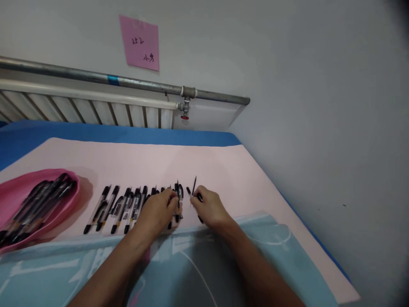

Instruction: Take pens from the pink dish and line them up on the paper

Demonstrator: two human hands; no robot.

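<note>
Several clear-barrelled gel pens with black ends and loose black caps lie in a row, roughly side by side, on the pale pink table cover. At the right end of this row is my left hand, its thumb and forefinger pinched at a pen; whether it lifts the pen is unclear. Just to the right, my right hand is closed around a pen, with a thin dark stick like a refill pointing up beside it. My fingers hide part of both.
On the left stands a pink basin with several pens inside. A light blue cloth covers the near edge. Behind the table are a white radiator and a metal pipe; a grey wall rises on the right.
</note>
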